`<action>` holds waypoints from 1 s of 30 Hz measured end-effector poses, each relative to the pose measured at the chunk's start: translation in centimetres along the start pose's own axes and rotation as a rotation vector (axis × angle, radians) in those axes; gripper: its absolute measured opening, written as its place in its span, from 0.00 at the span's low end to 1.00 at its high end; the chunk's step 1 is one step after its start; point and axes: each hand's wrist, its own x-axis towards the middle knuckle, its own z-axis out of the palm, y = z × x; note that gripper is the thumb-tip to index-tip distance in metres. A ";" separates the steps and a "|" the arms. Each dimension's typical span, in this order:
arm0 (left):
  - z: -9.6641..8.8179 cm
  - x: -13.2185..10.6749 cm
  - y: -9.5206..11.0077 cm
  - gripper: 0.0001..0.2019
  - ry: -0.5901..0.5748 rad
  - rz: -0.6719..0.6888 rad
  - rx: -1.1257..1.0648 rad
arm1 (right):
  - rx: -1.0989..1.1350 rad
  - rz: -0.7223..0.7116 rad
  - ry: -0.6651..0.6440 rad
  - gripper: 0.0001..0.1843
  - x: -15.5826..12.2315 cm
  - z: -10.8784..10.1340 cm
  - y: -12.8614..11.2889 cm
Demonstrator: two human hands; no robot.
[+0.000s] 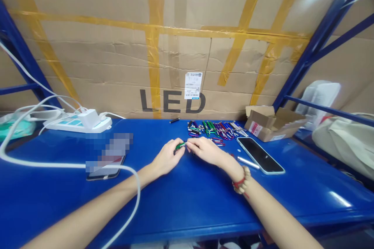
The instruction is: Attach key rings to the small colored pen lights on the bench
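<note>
Both my hands meet at the middle of the blue table (189,198). My left hand (168,157) is closed round a small green keychain torch (180,146). My right hand (204,149) pinches the torch's other end with its fingertips. Just behind my hands lies a heap of several small coloured keychain torches (217,129) with carabiner clips. A single dark torch (174,120) lies apart near the cardboard wall. A beaded bracelet and red cord (242,181) sit on my right wrist.
A phone (260,155) lies face up at right with a white pen-like stick (247,162) beside it. An open cardboard box (270,124) stands behind. Another phone (106,169), a white power strip (78,123) and a thick white cable (128,181) are at left. A taped cardboard sheet (175,46) closes the back.
</note>
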 end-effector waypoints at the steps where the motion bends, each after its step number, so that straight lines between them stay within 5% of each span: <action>1: 0.0 0.0 -0.1 0.12 0.005 0.032 -0.013 | -0.023 0.002 0.015 0.18 -0.1 -0.2 -0.1; 17: 1.2 -0.5 -1.5 0.15 0.155 0.275 0.140 | -0.142 -0.140 0.054 0.17 -0.3 -0.3 0.2; 30: 0.4 -0.1 -1.6 0.16 0.112 0.424 0.319 | 0.602 0.205 -0.151 0.20 0.3 0.4 0.6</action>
